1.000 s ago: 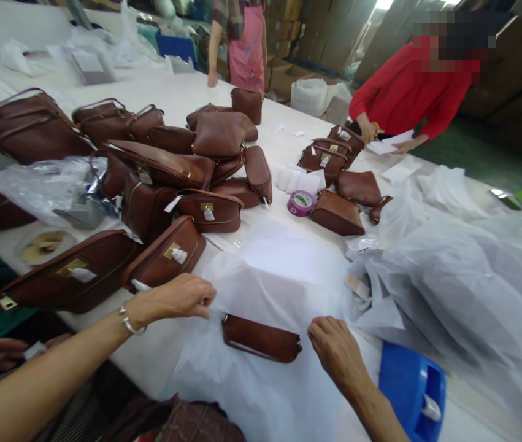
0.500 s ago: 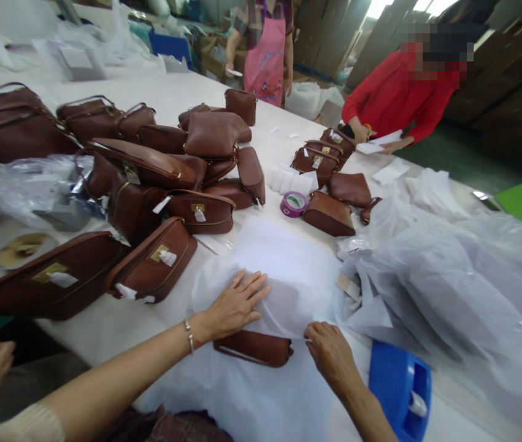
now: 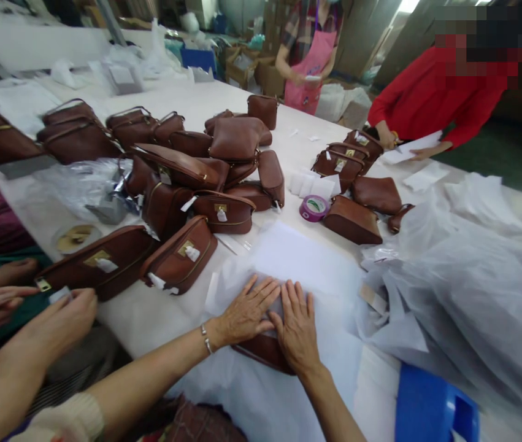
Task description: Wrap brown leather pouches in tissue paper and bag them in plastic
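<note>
My left hand [image 3: 242, 312] lies flat, fingers stretched out, on thin white tissue paper [image 3: 334, 313] over a brown leather handbag [image 3: 263, 353]. Right beside it, my right hand [image 3: 298, 328] also presses flat with its fingers extended; the two hands nearly touch. Only the bag's near edge shows below my hands, the rest being under the paper and the hands. Beyond the fingertips a white sheet [image 3: 295, 252] lies on the table. To the left of my left hand sits another brown handbag [image 3: 182, 255] with a wrapped clasp.
More brown handbags [image 3: 237, 138] are heaped at the back left. A purple tape roll [image 3: 314, 208] stands by bags on the right. Plastic bags [image 3: 467, 276] and a blue dispenser [image 3: 426, 405] are at right. A co-worker's hands [image 3: 53, 319] hold something white at left; two people stand across the table.
My right hand has moved from the paper's right edge onto the wrapped bag beside my left hand. The view has swung left, and the neighbour's hands have come further into view.
</note>
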Motion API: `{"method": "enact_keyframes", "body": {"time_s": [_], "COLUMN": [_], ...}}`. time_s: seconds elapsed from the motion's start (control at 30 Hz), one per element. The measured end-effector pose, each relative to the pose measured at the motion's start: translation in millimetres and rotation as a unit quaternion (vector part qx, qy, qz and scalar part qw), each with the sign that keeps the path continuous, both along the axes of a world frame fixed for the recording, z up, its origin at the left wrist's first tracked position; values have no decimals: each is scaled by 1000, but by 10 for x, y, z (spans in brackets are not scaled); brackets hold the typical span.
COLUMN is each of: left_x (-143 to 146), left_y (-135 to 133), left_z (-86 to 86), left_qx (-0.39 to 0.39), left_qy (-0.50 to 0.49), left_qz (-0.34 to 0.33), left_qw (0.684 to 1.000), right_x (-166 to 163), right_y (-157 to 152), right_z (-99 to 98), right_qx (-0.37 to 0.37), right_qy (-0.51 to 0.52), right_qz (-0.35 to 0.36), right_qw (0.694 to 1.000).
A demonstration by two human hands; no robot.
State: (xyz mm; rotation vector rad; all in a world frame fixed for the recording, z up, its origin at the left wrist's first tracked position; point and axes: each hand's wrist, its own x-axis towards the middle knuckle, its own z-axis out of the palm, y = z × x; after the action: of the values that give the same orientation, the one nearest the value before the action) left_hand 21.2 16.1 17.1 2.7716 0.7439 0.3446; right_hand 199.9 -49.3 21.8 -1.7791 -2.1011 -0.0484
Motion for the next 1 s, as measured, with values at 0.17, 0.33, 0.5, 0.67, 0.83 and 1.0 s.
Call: {"method": "enact_keyframes", "body": {"time_s": [0.17,0.33,0.5,0.67,0.83,1.0], "left_x": [53,57,-6,-66,-79,-78], "left_y": [-237,-253,-187,-146,-123,-147], "left_z": [-7,-5,57,37,-1,55], "left_qx": [19,8,-5,-5,-3,-16], "left_qy": [-3,-6,-26,-1,9,24], "left_qz": [36,30,6,-5,-4,-15], "left_qw": [999,999,1000,1000,1000,999], "right_x": [158,172,135,370,945,1029], "right_y": [-119,-137,-196,-245,-304,-377], "right_z": [-290,-214,-183,-47,38,-58], "right_qx": [-10,-7,-20,-49,-91,-238], "right_qy": [-28,-39,-34,225,469,571], "right_qz": [-2,8,5,-113,-421,-384], "right_qw": [1000,999,999,967,771,685]}}
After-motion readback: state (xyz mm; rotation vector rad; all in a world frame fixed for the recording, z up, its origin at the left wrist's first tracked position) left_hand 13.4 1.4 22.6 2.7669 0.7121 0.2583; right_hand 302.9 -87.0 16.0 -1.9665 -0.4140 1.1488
